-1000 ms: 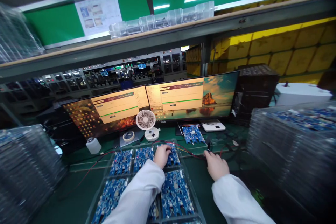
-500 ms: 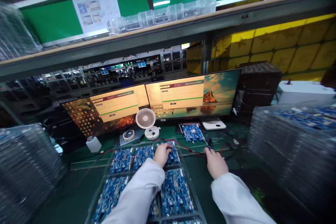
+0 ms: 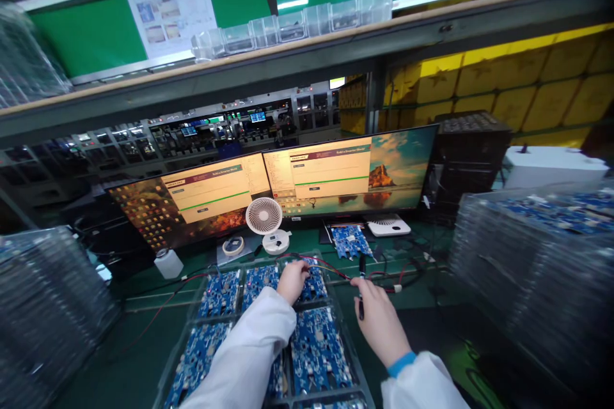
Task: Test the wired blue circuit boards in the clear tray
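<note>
A: Tray (image 3: 359,364) work on the tabletop (image 3: 144,332): any advice?
B: Press the far-right board (image 3: 314,282) flat. Left hand (image 3: 290,280) lies on it, fingers bent; whether they pinch anything, I cannot tell. Right hand (image 3: 378,323), just beside the tray, has fingers closed round a black probe (image 3: 361,299); I'd leave its red wires (image 3: 330,268) slack.
A: Counts?
B: Two monitors (image 3: 345,172), one tray, five boards showing in it, a sixth board (image 3: 352,241) beyond, one fan (image 3: 263,216).

Under the left hand's (image 3: 291,281) fingers, a glossy clear-plastic tray (image 3: 347,333) of smooth blue circuit boards (image 3: 319,351) — between the right hand's (image 3: 378,323) fingers, a matt black probe (image 3: 361,307).
</note>
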`<state>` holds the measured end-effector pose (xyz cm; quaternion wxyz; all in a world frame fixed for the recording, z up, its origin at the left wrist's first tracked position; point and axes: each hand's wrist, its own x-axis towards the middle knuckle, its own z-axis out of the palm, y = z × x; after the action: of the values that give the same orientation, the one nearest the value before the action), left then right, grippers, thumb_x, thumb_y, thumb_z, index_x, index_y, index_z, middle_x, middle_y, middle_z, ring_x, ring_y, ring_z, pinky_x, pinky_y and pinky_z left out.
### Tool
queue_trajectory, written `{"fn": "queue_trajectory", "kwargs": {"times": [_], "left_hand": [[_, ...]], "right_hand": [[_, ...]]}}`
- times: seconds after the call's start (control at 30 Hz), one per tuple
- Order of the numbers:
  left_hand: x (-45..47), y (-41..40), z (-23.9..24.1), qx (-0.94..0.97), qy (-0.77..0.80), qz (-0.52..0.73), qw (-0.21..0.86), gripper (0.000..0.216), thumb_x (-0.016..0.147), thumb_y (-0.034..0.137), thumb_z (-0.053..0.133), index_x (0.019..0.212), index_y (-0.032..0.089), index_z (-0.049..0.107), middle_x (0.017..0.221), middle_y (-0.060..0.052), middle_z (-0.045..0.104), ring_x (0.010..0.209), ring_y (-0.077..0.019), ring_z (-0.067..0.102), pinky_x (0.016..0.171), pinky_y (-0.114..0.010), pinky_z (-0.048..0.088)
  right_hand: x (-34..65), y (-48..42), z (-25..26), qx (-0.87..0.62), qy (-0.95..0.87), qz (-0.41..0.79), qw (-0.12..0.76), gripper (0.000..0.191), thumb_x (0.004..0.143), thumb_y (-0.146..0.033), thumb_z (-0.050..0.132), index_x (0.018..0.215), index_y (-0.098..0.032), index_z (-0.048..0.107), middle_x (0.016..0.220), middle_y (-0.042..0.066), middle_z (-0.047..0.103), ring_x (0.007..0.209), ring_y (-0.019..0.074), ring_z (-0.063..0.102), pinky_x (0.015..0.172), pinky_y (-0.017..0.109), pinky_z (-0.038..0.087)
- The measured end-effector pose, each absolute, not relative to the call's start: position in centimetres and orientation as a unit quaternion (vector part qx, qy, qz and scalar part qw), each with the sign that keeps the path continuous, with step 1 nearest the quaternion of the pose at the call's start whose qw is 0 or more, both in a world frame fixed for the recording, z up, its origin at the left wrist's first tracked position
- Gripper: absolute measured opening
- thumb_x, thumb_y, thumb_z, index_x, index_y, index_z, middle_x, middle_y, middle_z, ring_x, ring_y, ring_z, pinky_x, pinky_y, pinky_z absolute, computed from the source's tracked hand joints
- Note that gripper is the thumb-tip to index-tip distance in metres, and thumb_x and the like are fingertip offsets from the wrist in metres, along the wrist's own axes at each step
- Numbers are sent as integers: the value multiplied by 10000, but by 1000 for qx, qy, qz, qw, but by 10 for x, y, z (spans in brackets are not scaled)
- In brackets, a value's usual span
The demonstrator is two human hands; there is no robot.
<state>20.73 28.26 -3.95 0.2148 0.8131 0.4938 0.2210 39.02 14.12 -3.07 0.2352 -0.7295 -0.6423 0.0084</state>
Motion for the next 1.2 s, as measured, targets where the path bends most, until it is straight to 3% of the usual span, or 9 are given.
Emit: {"fn": "queue_trajectory", "kwargs": {"times": [0.4,0.67,0.9,1.07,1.2], "left_hand": [[207,286,-44,822,482,216,212,231,779,80,575,950,172,701,931,-65,742,900,-177,664,871,-287,475],[206,279,-46,824,492,206,192,216,782,99,580,936,185,705,981,-80,736,954,-206,658,895,-317,465],[195,283,-51,786,532,254,188,289,733,2,562,945,181,642,941,-25,697,897,-123,641,848,-224,470],[163,298,-44,695,649,292,101,247,811,67,489,1048,114,540,1038,-105,585,944,-169,595,879,-321,456],[151,312,-41,711,657,232,97,136,797,117,579,928,135,613,878,-73,648,896,-183,615,837,-291,450]], "right_hand": [[387,55,-64,-630,-683,3,370,214,898,-257,428,1093,-259,516,1003,51,655,968,188,630,811,319,531],[395,64,-89,-629,-681,41,374,184,895,-234,421,1019,-245,555,951,45,668,926,172,649,795,302,546],[403,67,-79,-628,-679,65,375,209,886,-215,401,975,-229,590,912,57,664,882,180,648,765,317,546],[396,64,-76,-622,-684,73,373,212,882,-205,409,974,-241,597,904,49,661,861,178,644,748,307,542],[392,62,-74,-617,-690,82,369,224,882,-186,402,972,-244,599,909,44,655,873,175,635,763,304,532]]}}
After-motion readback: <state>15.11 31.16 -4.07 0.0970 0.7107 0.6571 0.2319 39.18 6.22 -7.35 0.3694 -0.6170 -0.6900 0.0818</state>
